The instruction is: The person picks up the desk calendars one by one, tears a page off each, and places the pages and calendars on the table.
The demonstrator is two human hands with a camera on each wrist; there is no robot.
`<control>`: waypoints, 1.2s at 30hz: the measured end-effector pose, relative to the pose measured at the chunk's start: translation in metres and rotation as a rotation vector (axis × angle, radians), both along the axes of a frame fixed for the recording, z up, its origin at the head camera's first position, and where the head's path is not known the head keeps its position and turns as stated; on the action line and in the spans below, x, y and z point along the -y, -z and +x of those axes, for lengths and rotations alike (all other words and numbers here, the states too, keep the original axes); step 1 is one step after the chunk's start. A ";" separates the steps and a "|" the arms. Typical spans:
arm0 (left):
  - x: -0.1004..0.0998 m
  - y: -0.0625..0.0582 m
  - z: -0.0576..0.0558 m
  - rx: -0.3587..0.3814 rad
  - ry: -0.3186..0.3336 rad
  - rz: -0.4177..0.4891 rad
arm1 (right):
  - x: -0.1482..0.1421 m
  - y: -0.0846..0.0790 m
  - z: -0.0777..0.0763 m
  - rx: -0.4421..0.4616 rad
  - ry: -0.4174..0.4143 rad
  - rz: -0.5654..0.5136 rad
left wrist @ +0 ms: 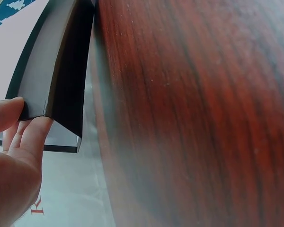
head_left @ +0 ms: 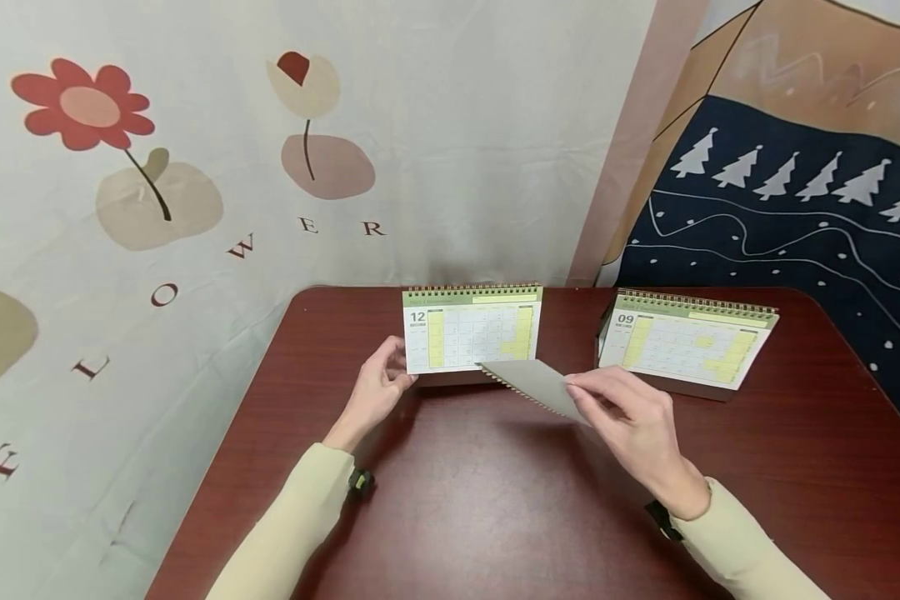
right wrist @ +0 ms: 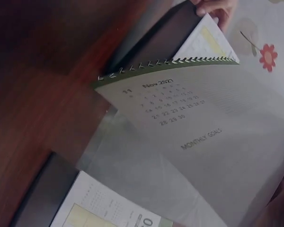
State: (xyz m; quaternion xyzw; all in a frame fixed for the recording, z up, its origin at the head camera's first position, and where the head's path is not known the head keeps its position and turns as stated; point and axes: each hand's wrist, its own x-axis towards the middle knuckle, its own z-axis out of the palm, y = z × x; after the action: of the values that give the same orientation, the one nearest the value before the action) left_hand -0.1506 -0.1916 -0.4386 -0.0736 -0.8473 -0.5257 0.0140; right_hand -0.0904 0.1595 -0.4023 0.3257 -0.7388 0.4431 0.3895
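A spiral-bound desk calendar [head_left: 471,331] showing month 12 stands near the table's back edge. My left hand [head_left: 370,390] grips its lower left corner; in the left wrist view, the thumb and fingers pinch the end of its dark base [left wrist: 40,85]. In front of the calendar, my right hand [head_left: 633,417] pinches a loose calendar page [head_left: 536,382] by its right end. The right wrist view reads "Nov 2027" and "MONTHLY GOALS" on this sheet [right wrist: 194,137], which has a toothed row of punched holes along its green edge. From the head view it overlaps the calendar's lower right part.
Another desk calendar [head_left: 690,342], showing month 09, stands at the back right, behind my right hand. The dark red wooden table [head_left: 435,508] ends at the back against a printed curtain [head_left: 480,150] with flowers and letters. Each wrist wears a dark band.
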 end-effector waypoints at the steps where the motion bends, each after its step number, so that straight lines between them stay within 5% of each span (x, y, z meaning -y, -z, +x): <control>1: 0.000 0.000 0.000 0.000 0.000 0.000 | 0.002 0.000 0.001 -0.015 0.005 0.019; 9: -0.001 0.001 0.000 -0.007 -0.003 0.003 | 0.009 0.007 0.008 -0.051 0.002 0.127; 26: 0.000 0.003 -0.001 -0.003 0.009 0.008 | 0.022 0.035 0.018 0.019 -0.257 0.301; 36: 0.000 0.005 -0.003 -0.012 0.013 0.005 | 0.030 0.051 0.029 0.122 -0.246 0.487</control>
State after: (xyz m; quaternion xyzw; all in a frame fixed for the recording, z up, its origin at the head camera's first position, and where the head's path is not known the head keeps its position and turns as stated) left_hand -0.1539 -0.1917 -0.4434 -0.0823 -0.8455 -0.5273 0.0156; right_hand -0.0614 0.1298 -0.4533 0.4698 -0.8006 0.3151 0.1978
